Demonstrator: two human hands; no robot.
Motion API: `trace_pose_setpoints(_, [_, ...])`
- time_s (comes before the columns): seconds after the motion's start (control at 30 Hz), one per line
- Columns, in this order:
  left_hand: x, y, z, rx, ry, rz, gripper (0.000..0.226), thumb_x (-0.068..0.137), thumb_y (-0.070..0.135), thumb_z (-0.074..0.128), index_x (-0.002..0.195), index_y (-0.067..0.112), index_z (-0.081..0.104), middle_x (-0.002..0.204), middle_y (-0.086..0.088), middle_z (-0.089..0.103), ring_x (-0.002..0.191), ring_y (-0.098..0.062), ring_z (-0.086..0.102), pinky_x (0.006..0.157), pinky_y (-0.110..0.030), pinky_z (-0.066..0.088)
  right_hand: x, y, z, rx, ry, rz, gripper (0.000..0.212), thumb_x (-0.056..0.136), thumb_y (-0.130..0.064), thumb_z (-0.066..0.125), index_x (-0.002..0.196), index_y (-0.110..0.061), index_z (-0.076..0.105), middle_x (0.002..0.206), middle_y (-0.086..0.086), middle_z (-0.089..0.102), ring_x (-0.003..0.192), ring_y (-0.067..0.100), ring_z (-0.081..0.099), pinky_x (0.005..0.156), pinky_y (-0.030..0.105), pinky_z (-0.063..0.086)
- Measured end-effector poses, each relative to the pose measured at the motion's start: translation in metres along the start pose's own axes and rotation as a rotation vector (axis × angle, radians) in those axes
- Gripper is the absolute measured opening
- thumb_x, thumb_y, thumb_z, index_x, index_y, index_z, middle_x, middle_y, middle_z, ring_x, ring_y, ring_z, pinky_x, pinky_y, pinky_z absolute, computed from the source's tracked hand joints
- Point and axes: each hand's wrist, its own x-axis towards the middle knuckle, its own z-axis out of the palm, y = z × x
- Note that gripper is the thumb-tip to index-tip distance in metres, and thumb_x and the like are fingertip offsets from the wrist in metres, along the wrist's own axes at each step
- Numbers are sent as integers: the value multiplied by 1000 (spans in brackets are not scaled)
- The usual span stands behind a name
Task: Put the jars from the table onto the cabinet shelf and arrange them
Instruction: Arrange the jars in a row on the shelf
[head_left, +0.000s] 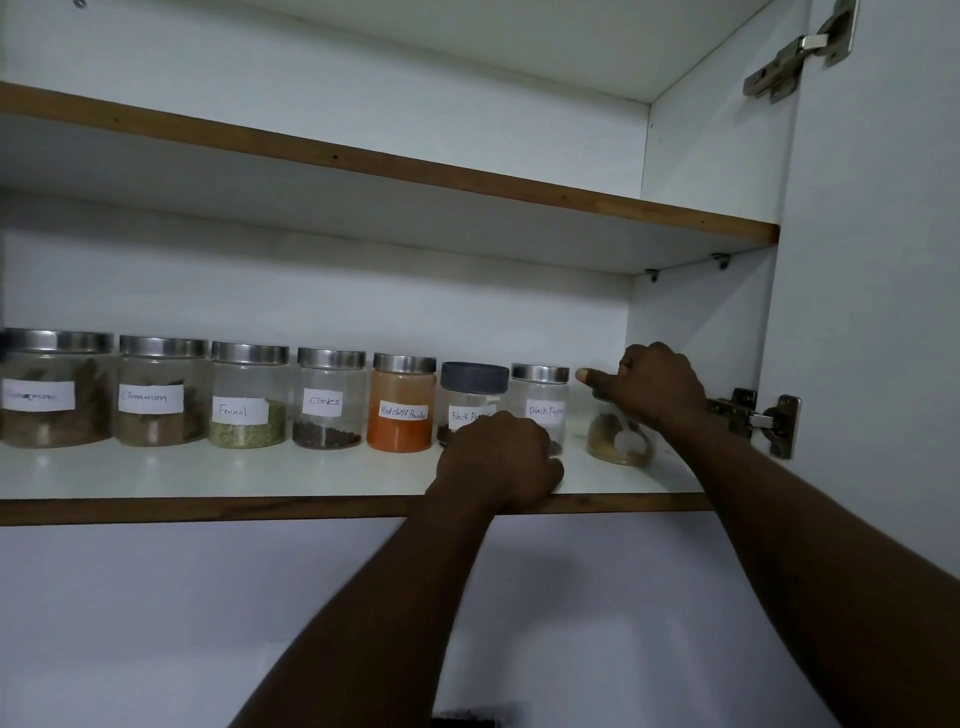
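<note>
Several labelled spice jars stand in a row on the lower cabinet shelf: cinnamon, fennel, cloves, red chilli powder, a grey-lidded black pepper jar and a steel-lidded black pepper jar. At the row's right end my right hand grips the top of a jar of tan powder, hiding its lid. My left hand rests on the shelf's front edge with its fingers curled, covering the lower parts of both pepper jars; it holds nothing that I can see.
An upper shelf runs above the jars. The cabinet's right side wall is close to the tan jar. The open door with its hinge is at the right. A further jar sits at the far left.
</note>
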Motion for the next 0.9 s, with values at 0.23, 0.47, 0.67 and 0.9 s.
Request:
trace_pose_setpoints(0.23, [1,0,1,-7,15,-29,37,84,50,55,100,24,76,94,-2,71,85,-20,64,77,-36,57,13,8,-11,115,-344,14,39,89,-45,67,113,-16,59,113,6,63,95,22,56,78,35,46])
trace_pose_setpoints(0.47, [3,0,1,-11,-4,-11,37,87,53,55,101,26,75,89,2,69,83,-16,63,71,-32,53,4,11,-13,-144,-310,-23,69,74,-68,75,118,-21,51,118,10,55,101,25,54,83,38,51])
trace_pose_setpoints(0.67, [3,0,-5,-71,-145,114,43,96,58,47,132,40,63,134,4,64,119,-18,58,97,-43,50,-2,9,-8,-66,-315,82,84,73,-87,58,123,-19,55,123,12,50,105,30,57,92,46,53])
trace_pose_setpoints(0.9, [7,6,-4,-78,-243,222,42,104,49,39,139,37,59,142,5,59,125,-18,54,105,-43,46,-16,21,-1,290,-178,-3,27,78,-29,79,100,-25,64,105,1,66,83,9,58,65,27,44])
